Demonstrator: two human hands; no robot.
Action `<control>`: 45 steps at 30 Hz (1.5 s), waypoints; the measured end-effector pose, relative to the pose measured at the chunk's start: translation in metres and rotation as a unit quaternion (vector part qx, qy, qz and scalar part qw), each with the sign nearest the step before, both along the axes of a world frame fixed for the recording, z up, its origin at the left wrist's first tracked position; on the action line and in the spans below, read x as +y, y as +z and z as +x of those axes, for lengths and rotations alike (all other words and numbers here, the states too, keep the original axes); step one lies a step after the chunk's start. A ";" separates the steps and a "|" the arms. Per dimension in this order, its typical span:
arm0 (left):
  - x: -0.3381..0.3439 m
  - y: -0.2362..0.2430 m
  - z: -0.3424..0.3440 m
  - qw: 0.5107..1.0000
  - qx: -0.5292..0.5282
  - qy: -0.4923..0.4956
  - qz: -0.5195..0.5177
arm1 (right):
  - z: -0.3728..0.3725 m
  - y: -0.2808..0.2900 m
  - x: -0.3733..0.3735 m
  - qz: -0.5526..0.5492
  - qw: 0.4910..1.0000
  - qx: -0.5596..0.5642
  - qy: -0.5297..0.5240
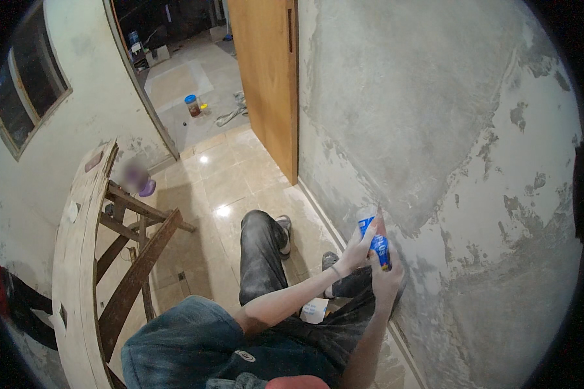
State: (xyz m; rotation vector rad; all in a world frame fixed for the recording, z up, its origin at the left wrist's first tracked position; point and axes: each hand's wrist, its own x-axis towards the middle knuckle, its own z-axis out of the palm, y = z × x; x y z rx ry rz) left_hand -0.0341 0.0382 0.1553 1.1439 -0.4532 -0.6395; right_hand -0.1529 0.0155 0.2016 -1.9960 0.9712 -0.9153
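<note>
Blue packet (380, 247) in both hands (355, 251)

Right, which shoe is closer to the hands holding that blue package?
The right shoe, nearer the wall and nearer the left hand on the blue package; the left shoe sits farther off, toward the wooden bench.

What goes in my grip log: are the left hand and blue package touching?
Touching. The head view shows the left hand gripping the left side of the blue package, while the right hand holds its lower end.

Glare spots on floor tiles (230, 188), dark window (39, 74), fisheye-bent edges, black corners
</note>
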 end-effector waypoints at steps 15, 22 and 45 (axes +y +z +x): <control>-0.136 0.080 0.111 0.952 -0.013 0.297 0.076 | -0.012 0.168 -0.104 -0.398 0.917 -0.033 0.017; -0.126 0.055 0.058 0.977 -0.201 0.053 0.051 | -0.022 0.169 -0.178 -0.637 0.769 -0.037 -0.037; -0.108 0.049 0.107 0.868 -0.462 0.123 0.135 | -0.015 0.163 -0.181 -0.681 0.730 -0.032 -0.059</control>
